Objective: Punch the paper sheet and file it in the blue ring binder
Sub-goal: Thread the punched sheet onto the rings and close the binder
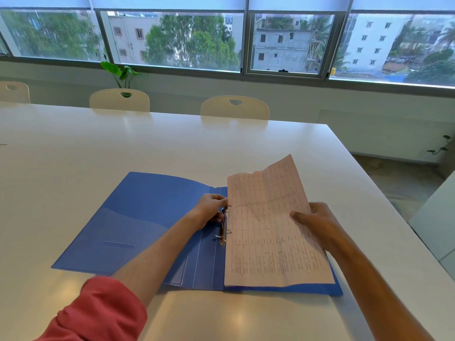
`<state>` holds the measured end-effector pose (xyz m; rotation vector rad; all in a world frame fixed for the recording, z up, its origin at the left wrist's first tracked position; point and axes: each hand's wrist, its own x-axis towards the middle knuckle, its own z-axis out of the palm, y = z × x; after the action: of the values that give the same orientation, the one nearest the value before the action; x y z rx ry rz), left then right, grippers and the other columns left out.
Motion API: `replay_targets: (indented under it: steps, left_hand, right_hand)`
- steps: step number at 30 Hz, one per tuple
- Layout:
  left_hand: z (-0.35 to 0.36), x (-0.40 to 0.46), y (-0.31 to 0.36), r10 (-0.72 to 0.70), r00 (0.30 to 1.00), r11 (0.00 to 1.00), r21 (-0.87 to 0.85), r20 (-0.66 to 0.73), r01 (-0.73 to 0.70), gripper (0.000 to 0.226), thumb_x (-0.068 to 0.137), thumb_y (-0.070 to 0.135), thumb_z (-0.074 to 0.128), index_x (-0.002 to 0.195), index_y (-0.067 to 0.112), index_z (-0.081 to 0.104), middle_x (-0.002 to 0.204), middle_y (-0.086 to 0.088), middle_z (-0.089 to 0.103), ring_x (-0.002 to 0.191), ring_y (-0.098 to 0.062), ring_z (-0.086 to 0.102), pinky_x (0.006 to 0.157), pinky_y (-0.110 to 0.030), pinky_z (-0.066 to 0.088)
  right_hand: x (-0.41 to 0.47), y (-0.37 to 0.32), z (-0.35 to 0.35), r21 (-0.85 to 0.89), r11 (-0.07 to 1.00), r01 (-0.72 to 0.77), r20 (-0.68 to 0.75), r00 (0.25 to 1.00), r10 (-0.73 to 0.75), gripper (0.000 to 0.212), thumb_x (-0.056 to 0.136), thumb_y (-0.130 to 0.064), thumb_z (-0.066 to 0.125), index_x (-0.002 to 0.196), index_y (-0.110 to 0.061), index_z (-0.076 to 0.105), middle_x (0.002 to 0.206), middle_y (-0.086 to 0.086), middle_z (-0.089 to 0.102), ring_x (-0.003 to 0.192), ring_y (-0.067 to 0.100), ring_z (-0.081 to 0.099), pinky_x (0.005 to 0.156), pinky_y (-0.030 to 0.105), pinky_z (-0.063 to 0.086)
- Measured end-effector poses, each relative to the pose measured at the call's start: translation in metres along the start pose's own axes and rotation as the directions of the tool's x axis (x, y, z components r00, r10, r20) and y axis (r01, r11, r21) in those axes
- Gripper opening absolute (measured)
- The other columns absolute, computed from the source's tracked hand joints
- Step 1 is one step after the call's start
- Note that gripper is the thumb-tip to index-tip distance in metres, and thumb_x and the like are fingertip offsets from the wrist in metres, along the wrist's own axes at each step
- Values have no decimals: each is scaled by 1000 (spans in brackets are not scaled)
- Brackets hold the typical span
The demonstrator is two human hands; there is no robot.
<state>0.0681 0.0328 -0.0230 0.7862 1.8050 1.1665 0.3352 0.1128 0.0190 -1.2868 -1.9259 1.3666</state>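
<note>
White table [172, 148] beneath windows holds the open blue binder [138, 217]. Left hand [211, 209] pinches the paper sheet [270, 230] at the rings [222, 232]; right hand [317, 222] grips its right edge.

The paper sheet [270, 227] covers almost all of the right half of the blue ring binder [138, 217], and the print on the sheet is too small and faint to read. The left hand [211, 210] hides the upper part of the ring mechanism [222, 233], so whether the sheet's edge sits on the rings cannot be told. The fingers of the right hand [317, 220] lie out of sight behind the sheet, and the worktop [123, 143] runs off the left and bottom edges.
</note>
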Motion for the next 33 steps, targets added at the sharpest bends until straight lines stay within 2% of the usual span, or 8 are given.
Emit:
replay_targets:
  steps: [5,10,19,24,26,28,30,33]
  left_hand:
    - [-7,-4,-9,68,998,998,-3,-2,-68,15,95,11,55,104,5,66,80,-8,67,47,-9,55,50,-21,50]
    - [-6,-5,-10,95,995,993,60,28,-97,14,91,7,61,103,3,66,80,-12,67,47,-8,55,50,-23,52]
    - [5,2,-16,231,965,930,321,-121,-182,13,82,5,69,93,10,67,88,-10,71,47,-11,58,52,-27,56]
    - [4,2,-18,331,937,834,499,-113,-235,39,81,18,73,118,14,63,113,-2,68,89,-18,63,89,-39,54]
    - [2,-1,-16,339,936,816,524,-94,-243,40,83,21,71,121,16,62,122,-1,65,110,-20,60,97,-36,49]
    - [-1,-3,-14,351,935,797,541,-53,-268,35,86,24,67,120,19,64,127,1,62,118,-20,56,99,-33,44]
    - [-4,-6,-12,345,939,792,539,-8,-286,33,87,25,64,120,20,64,128,1,62,105,-18,61,97,-33,45]
    - [-10,-8,-13,316,947,787,544,49,-291,33,86,30,65,119,27,62,112,-3,69,72,-22,67,83,-34,56]
  right_hand:
    - [4,8,3,5,1000,-23,16,1000,23,8,91,-17,62,97,-13,64,85,7,74,67,22,74,62,35,58]
    - [7,17,5,-1,999,-47,24,999,47,9,89,-12,61,98,-10,65,88,10,74,72,25,74,73,45,60]
    - [8,31,10,-20,997,-75,12,997,75,13,87,-12,64,100,-10,64,90,9,74,73,21,74,74,42,61]
    - [10,36,12,-78,997,-26,-62,998,21,25,83,-15,69,105,-17,57,95,4,71,78,18,72,73,38,60]
    - [13,38,14,-143,990,-20,-118,993,3,35,83,-19,70,114,-18,53,97,0,70,77,15,71,69,35,60]
    - [15,38,17,-302,953,-25,-192,981,-35,48,85,-26,67,128,-18,46,96,-3,66,70,11,66,56,23,53]
    - [13,35,21,-478,878,-23,-256,960,-114,54,87,-32,65,132,-16,40,98,-2,62,69,12,62,54,21,49]
    - [7,30,28,-693,721,5,-262,930,-258,66,84,-37,66,137,-14,35,121,7,53,92,22,62,72,33,55]
